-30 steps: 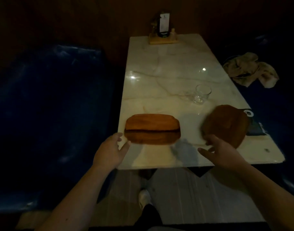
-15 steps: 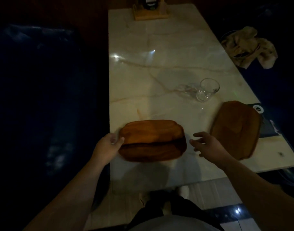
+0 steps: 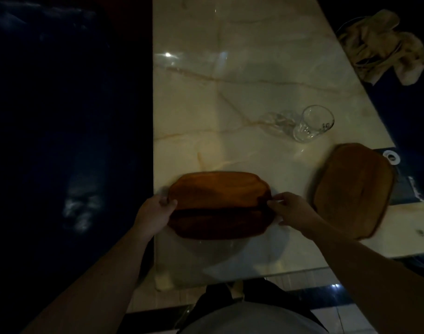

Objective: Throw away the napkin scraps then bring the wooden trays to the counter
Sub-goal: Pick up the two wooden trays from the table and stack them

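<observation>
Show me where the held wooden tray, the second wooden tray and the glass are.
held wooden tray [image 3: 220,201]: head view, middle of its top face.
second wooden tray [image 3: 355,189]: head view, centre of its surface.
glass [image 3: 313,124]: head view, its clear side wall.

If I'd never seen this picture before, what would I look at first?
Probably the two hands, left hand and right hand, gripping the ends of a wooden tray near the front edge of the shiny marble table. Next, the second wooden tray lying to its right by the table's edge, and the empty glass just behind it. A crumpled cloth sits on the dark seat at the far right.
</observation>
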### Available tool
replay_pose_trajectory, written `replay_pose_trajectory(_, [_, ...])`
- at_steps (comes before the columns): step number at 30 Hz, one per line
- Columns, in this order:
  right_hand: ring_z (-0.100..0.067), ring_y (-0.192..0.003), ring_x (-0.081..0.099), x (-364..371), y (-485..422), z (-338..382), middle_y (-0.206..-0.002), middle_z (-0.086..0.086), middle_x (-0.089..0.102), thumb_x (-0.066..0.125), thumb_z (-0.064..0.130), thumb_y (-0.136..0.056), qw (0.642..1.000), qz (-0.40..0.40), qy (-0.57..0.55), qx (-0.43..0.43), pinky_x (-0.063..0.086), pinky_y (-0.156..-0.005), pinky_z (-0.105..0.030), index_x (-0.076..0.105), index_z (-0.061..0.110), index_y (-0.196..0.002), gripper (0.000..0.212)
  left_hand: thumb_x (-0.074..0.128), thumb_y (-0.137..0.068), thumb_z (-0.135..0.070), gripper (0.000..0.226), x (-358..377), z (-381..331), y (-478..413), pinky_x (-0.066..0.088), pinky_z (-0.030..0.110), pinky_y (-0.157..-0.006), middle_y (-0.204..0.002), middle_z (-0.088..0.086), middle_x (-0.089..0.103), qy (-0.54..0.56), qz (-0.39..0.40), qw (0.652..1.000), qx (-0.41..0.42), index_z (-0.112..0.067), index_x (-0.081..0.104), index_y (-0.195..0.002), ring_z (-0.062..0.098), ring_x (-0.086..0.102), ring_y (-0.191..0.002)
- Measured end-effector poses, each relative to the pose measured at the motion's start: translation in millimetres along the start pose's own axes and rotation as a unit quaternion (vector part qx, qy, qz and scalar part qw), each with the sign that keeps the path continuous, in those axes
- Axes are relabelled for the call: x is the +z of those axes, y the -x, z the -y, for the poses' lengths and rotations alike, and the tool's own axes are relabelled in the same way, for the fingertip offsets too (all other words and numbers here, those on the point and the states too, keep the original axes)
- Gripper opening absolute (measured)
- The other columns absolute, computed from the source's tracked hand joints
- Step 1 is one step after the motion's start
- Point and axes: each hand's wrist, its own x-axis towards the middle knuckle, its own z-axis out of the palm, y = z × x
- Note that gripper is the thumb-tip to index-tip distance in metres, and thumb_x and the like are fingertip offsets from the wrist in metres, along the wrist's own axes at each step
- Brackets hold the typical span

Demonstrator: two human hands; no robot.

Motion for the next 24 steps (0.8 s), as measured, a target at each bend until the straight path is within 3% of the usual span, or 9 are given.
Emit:
replay_pose_trajectory(2, [-0.028,-0.089,0.067,5,-2,5,-0.101,-0.01,0.067,0.067,0.036,-0.087,0.998,-0.006,0.054,-0.016,0.056,-0.084,-0.047,0.06,0.007,-0.113,0.039,0.054,-0.089,-0.043,0.033,1,-2,-3,0.047,0.033,-0.067,-0.094,0.006,0.063,-0.025,0.001,1.0,0.006,-0.012,0.06,-0.1,0.019,0.06,-0.081])
replay_pose_trajectory(7, [-0.026,-0.086,0.066,9,-6,9,-0.097,-0.01,0.066,0.07,0.03,-0.086,0.998,-0.02,0.062,-0.007,0.056,-0.082,-0.042,0.058,0.011,-0.101,0.028,0.058,-0.089,-0.033,0.016,2,-3,-10,0.049,0.041,-0.078,-0.084,0.003,0.056,-0.043,0.002,0.999,0.014,-0.019,0.052,-0.084,0.023,0.057,-0.082])
replay_pose_trajectory(11, [-0.03,-0.092,0.066,7,-6,-2,-0.105,-0.016,0.065,0.073,0.028,-0.083,0.999,-0.04,-0.031,0.02,0.058,-0.08,-0.045,0.055,0.01,-0.107,0.036,0.058,-0.088,-0.038,0.026,3,-1,-12,0.051,0.038,-0.074,-0.094,0.002,0.058,0.02,0.008,1.0,0.013,-0.015,0.054,-0.101,0.021,0.059,-0.087])
replay_pose_trajectory(16, [-0.03,-0.09,0.068,-15,8,-14,-0.102,-0.017,0.065,0.07,0.026,-0.086,0.992,-0.069,-0.107,0.011,0.059,-0.078,-0.043,0.055,0.008,-0.114,0.036,0.063,-0.086,-0.03,0.023,16,-22,-19,0.044,0.031,-0.06,-0.085,0.009,0.063,0.036,-0.011,0.997,0.063,-0.007,0.061,-0.09,0.027,0.062,-0.082])
replay_pose_trajectory(20, [-0.029,-0.094,0.065,-44,16,-33,-0.104,-0.013,0.063,0.068,0.022,-0.088,0.982,-0.105,-0.157,-0.007,0.056,-0.073,-0.04,0.056,0.01,-0.109,0.027,0.067,-0.083,-0.029,0.022,35,-53,-21,0.044,0.034,-0.065,-0.082,0.007,0.061,0.027,-0.024,0.996,0.08,-0.009,0.061,-0.09,0.026,0.059,-0.078])
replay_pose_trajectory(24, [-0.032,-0.084,0.066,-83,19,-59,-0.092,-0.016,0.066,0.072,0.023,-0.085,0.974,-0.134,-0.185,-0.011,0.053,-0.065,-0.037,0.058,0.007,-0.1,0.026,0.07,-0.081,-0.021,0.019,68,-88,-16,0.044,0.036,-0.066,-0.08,0.015,0.065,0.036,-0.037,0.991,0.12,-0.004,0.063,-0.085,0.026,0.059,-0.072])
